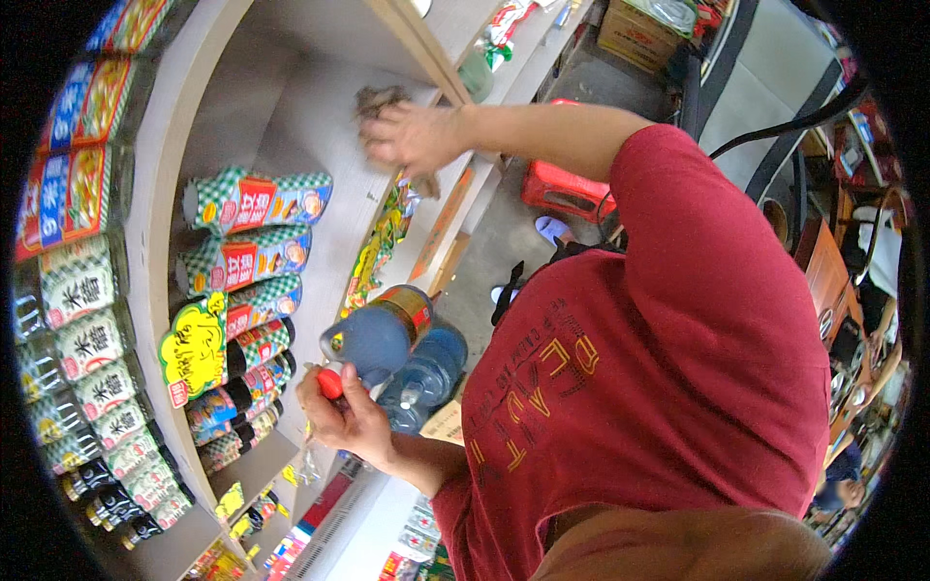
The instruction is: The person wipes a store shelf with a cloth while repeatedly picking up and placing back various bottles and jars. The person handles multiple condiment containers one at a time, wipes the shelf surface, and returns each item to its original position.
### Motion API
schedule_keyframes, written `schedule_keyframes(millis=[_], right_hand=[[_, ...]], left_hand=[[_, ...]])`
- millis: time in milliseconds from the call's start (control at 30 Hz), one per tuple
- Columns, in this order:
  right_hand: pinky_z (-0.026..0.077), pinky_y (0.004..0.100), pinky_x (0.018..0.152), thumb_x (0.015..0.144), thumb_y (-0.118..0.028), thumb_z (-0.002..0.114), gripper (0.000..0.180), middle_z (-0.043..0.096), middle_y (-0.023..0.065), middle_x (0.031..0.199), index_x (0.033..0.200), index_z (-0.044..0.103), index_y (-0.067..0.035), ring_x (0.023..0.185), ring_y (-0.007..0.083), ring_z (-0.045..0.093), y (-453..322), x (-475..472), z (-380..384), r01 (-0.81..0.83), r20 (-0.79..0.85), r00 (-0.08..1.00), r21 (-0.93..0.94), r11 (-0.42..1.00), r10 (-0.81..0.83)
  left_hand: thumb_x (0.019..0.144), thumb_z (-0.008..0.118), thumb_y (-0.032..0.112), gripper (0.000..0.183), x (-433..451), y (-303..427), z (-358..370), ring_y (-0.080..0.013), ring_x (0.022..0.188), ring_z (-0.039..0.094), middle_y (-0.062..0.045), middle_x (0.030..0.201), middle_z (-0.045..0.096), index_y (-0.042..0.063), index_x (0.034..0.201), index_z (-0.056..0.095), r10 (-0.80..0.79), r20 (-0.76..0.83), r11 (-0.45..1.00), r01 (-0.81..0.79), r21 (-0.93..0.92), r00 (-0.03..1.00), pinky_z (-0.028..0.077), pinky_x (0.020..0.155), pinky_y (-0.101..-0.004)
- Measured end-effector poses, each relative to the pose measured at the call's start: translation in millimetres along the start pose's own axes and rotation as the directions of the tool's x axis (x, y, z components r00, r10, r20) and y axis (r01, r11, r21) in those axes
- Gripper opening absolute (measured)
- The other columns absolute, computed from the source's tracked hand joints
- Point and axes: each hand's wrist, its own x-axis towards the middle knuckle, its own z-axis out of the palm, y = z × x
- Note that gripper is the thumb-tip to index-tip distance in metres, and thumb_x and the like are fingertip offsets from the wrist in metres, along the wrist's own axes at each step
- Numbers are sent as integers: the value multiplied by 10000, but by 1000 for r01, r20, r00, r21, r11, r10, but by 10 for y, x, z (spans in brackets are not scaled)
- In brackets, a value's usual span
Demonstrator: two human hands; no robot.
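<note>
My left hand [345, 417] grips the red cap and neck of a large plastic jug [381, 334] of dark liquid, which is held at the shelf's front edge. My right hand [414, 138] presses a crumpled grey-brown cloth [381, 102] on the pale wooden shelf board [327, 138]; the hand is slightly blurred. On that same shelf, to the left of both hands, labelled bottles [269, 200] stand in a row, with smaller dark-capped bottles [265, 341] beyond them. A yellow price sign [192, 348] with handwriting is fixed at the shelf edge near them.
Jars [83, 334] and boxed goods [87, 181] fill the shelf at the far left. Large blue-tinted water bottles [429, 378] stand beside the jug. Small bright packets [378, 247] lie on a lower shelf. A red plastic stool [556, 189] is on the floor. People sit far right.
</note>
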Motion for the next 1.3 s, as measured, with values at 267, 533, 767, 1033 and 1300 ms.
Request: schedule_keyframes(millis=[267, 533, 767, 1033, 1300], right_hand=[[429, 387, 776, 703, -142, 573, 308, 469, 159, 1053, 976, 515, -12, 970, 280, 473, 177, -611, -98, -15, -246, 969, -157, 987, -25], [421, 409, 842, 601, 1, 593, 449, 480, 195, 1008, 1039, 495, 27, 989, 372, 481, 173, -1450, 49, -339, 24, 933, 393, 855, 359], [387, 392, 936, 669, 32, 502, 489, 462, 194, 1147, 1153, 460, -14, 1089, 364, 455, 210, -1532, -132, -391, 41, 893, 560, 730, 448], [440, 393, 832, 663, 12, 515, 462, 497, 207, 1017, 1122, 476, 4, 977, 378, 501, 146, -1548, -122, -362, -37, 897, 510, 780, 440], [398, 403, 930, 650, 41, 523, 506, 452, 202, 1179, 1149, 458, -19, 1096, 374, 453, 104, -1448, -285, -306, 18, 932, 576, 758, 363]], left_hand=[[807, 644, 79, 199, 898, 465, 423, -92, 590, 447, -54, 757, 536, -50, 932, 558, 218, -137, 956, -240, -168, 966, 377, 491, -225], [805, 657, 95, 206, 1550, 607, 1081, -116, 599, 512, -87, 759, 577, -63, 910, 577, 378, -148, 910, -396, -121, 914, 436, 518, -239], [787, 681, 131, 278, 1978, 528, 1585, -165, 645, 567, -141, 781, 611, -84, 939, 592, 422, -45, 903, -424, -64, 905, 472, 566, -281], [744, 720, 100, 404, 1873, 385, 1655, -142, 768, 578, -101, 881, 621, -87, 1054, 541, 115, 25, 895, -92, -437, 993, 476, 681, -249], [597, 772, -37, 553, 1313, 62, 2302, -196, 918, 575, -138, 1017, 599, -61, 1087, 517, -65, 310, 760, 249, -601, 948, 452, 845, -318]])
